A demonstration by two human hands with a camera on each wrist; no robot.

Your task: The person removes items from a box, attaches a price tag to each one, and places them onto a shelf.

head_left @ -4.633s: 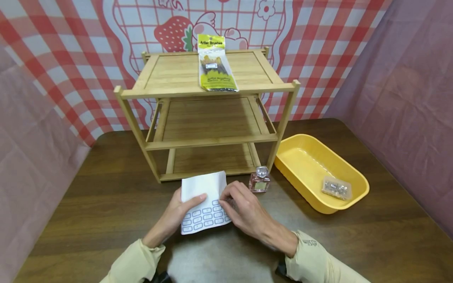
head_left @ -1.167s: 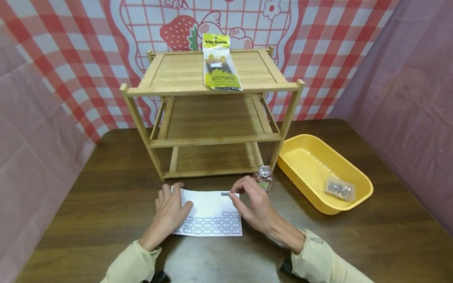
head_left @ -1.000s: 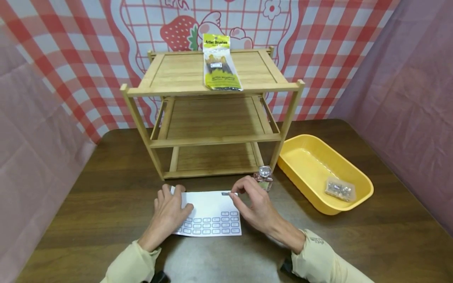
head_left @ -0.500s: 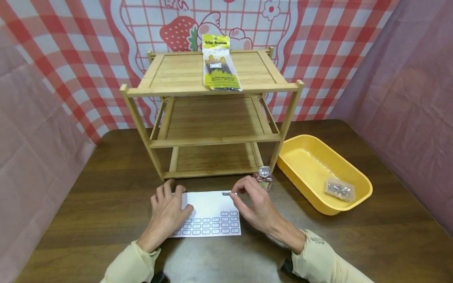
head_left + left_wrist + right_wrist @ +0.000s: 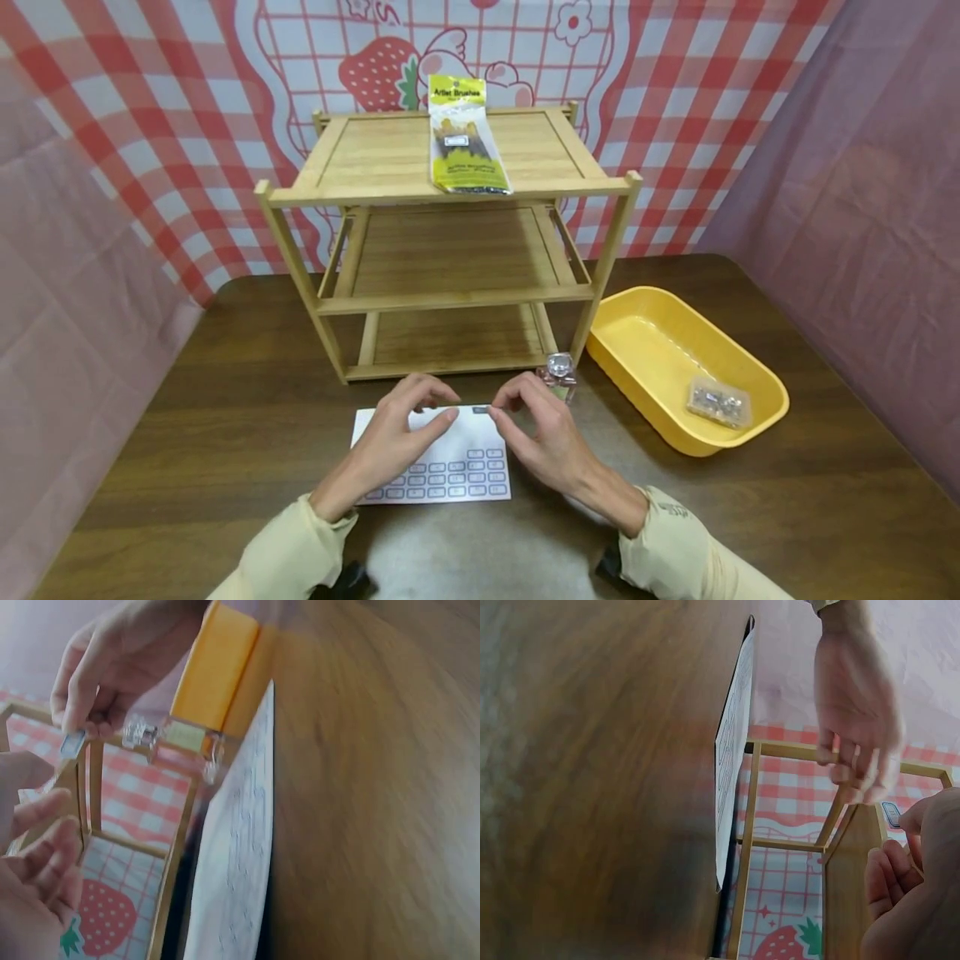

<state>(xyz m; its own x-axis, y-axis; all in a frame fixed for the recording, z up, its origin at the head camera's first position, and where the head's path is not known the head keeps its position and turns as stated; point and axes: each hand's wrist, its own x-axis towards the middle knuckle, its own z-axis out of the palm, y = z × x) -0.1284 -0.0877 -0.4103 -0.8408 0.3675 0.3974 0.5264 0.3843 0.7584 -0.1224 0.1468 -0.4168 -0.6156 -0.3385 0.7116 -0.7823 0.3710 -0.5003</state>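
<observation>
My right hand pinches a small label between thumb and fingertip, above the right part of the white sticker sheet. In the left wrist view the label shows as a small rectangle with a dark border at the fingertips. My left hand is over the sheet's left part, thumb and fingers apart and holding nothing, a short gap from the label. The sheet lies flat on the table, with rows of blue-bordered labels on its near half. A pink perfume bottle stands just behind my right hand.
A three-tier wooden shelf stands behind the sheet. On its top tier lies a packet of artist brushes bearing a small label. To the right, a yellow basin holds a clear box of small metallic pieces.
My left hand has lifted from the sheet's left edge and moved right towards the label. The sheet, earlier held up in both hands, lies on the table. My right hand keeps its pinch on the label.
</observation>
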